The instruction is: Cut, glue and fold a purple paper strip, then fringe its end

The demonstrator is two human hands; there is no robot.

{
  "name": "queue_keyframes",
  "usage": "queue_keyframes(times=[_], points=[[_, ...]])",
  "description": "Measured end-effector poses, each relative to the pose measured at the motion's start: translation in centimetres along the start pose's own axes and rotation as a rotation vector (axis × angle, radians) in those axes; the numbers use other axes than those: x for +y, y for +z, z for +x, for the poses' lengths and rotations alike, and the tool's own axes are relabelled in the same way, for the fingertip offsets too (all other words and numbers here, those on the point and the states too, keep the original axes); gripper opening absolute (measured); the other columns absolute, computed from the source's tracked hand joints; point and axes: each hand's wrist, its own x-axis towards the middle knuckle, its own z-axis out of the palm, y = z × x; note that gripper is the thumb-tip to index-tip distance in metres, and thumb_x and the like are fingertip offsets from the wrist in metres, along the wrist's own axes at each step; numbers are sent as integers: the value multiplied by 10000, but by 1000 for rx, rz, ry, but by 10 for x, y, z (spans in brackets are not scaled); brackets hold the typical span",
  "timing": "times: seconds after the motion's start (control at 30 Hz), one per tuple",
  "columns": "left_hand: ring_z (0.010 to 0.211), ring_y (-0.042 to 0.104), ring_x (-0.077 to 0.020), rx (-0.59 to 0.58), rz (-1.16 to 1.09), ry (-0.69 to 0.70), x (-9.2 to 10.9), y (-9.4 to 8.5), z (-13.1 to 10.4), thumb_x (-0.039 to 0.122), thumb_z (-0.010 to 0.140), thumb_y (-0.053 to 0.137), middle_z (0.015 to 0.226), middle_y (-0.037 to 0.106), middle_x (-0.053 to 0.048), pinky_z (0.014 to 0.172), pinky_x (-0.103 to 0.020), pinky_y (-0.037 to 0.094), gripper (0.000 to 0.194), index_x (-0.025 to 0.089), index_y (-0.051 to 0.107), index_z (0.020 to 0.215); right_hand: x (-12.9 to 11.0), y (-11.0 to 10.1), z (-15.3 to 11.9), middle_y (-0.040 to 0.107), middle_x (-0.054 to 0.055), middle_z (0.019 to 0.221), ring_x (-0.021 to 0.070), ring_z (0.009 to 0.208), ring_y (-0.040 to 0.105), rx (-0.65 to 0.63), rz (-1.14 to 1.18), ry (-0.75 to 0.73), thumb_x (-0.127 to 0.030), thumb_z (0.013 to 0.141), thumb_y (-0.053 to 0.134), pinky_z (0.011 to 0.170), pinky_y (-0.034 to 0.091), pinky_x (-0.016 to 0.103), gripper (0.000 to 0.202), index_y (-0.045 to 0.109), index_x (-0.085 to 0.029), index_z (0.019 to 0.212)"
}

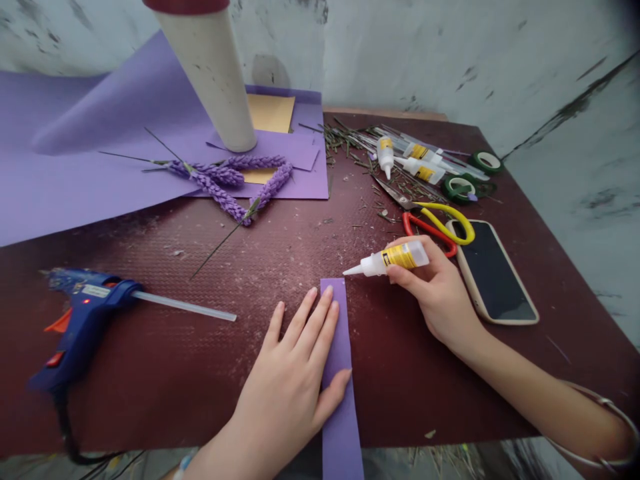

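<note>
A long purple paper strip (342,427) lies on the dark red table, its lower end hanging past the front edge. My left hand (295,373) rests flat on it, fingers stretched out, pressing near the far end. In my right hand (435,287) is a small glue bottle (400,257) with a yellow label, held tilted nearly level. Its white nozzle points left and its tip is at the strip's top right corner; whether it touches the paper I cannot tell.
A blue glue gun (90,320) with a glue stick lies at left. Purple lavender stems (220,190) rest behind, near a tall white container (215,80) and purple paper (100,153). Scissors (430,223), a phone (495,273), green tape rolls (459,189) and spare glue bottles (385,155) sit right.
</note>
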Motion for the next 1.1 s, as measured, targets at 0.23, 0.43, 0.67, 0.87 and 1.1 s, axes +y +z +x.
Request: queue_keyframes(times=[0.23,0.43,0.67,0.87,1.1], points=[[1517,386,-299,3,0,1,0,0,0,499,1065,397,1662,416,-90,1257,-478,189,648,92,431,1568,1,-4,-4,680,-18,961,176,850,641,-38,49,-13,-369,815,857,791,535,295,268,671,-296,993],[1529,368,-291,-5,-5,0,0,-1,-1,495,1067,393,1678,385,-87,1274,-460,129,646,97,423,1575,0,-5,-6,687,-14,1003,182,882,646,-58,-22,-50,-361,832,847,822,528,302,250,678,-303,1008],[1535,354,-289,-12,-10,1,-1,0,-1,506,1066,394,1681,377,-85,1282,-454,77,663,95,403,1586,-1,-3,-7,699,-7,1019,206,908,661,-59,-79,-39,-392,826,846,866,538,344,265,677,-309,1013],[1530,365,-294,-8,-6,-2,0,0,0,490,1065,397,1675,389,-86,1276,-460,118,641,95,433,1569,-1,-2,-5,701,-3,1021,214,914,665,-41,-75,-37,-384,822,847,861,547,354,263,682,-313,1013],[1525,379,-293,-1,-5,2,0,0,0,480,1066,396,1664,404,-94,1272,-458,124,630,91,446,1559,-2,-4,-7,686,-11,977,205,888,655,-89,-59,-52,-376,819,849,860,537,342,240,693,-311,989]])
